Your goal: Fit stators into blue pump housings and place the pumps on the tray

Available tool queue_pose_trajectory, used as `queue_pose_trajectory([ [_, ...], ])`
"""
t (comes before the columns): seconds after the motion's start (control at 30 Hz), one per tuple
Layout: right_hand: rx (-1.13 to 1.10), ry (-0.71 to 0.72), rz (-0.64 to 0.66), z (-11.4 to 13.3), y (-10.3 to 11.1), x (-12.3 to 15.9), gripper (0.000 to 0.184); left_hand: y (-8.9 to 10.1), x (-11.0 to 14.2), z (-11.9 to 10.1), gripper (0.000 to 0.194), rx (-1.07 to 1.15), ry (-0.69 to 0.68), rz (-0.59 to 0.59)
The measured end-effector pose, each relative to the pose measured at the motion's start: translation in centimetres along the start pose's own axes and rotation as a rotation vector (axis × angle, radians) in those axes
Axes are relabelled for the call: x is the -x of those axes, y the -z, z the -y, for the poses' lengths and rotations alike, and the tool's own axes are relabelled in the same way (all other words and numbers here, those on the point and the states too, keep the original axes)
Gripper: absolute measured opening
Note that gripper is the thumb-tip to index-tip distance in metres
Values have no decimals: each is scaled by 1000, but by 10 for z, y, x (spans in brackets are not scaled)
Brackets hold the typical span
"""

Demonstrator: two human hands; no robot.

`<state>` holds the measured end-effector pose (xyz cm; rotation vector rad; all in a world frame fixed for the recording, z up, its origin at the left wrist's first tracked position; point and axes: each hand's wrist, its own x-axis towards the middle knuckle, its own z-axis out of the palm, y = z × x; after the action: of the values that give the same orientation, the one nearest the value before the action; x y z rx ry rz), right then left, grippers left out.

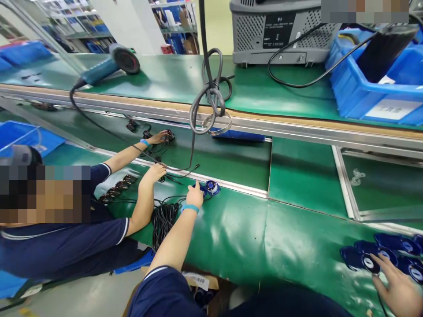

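The right hand (398, 286) held its thumb and fingers apart at the right edge of a blue device (361, 260) on the green bench (244, 237); grip could not be determined. Farther off, beyond the cable bundle (164, 222), the left hand (195, 197) extended its index finger. A second blue device (213, 188) lay just right of those fingers; their hold could not be determined.

The bench (238, 237) is green, the parts (393, 241) dark blue, the cables (163, 222) black, the sleeve (161, 290) navy with white stripes.
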<state>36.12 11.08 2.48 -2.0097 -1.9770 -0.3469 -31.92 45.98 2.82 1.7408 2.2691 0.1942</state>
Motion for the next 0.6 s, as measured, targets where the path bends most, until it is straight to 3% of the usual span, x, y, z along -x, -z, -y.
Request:
queue_pose_trajectory([
  [0.2, -124, -87, 91, 49, -1, 11, 49, -16, 31, -22, 69, 34, -97, 42],
  [0.33, -169, -168, 146, 69, 16, 23, 37, -6, 31, -17, 57, 37, -211, 83],
  [0.43, -168, -233, 126, 71, 36, 38, 34, 8, 20, -4, 72, -8, -423, 106],
  [0.53, -150, -308, 102, 70, 51, 59, 34, 14, 9, 3, 91, -72, -696, 216],
  [0.6, -138, -360, 95, 71, 56, 74, 34, 12, 5, 3, 92, -90, -768, 294],
])
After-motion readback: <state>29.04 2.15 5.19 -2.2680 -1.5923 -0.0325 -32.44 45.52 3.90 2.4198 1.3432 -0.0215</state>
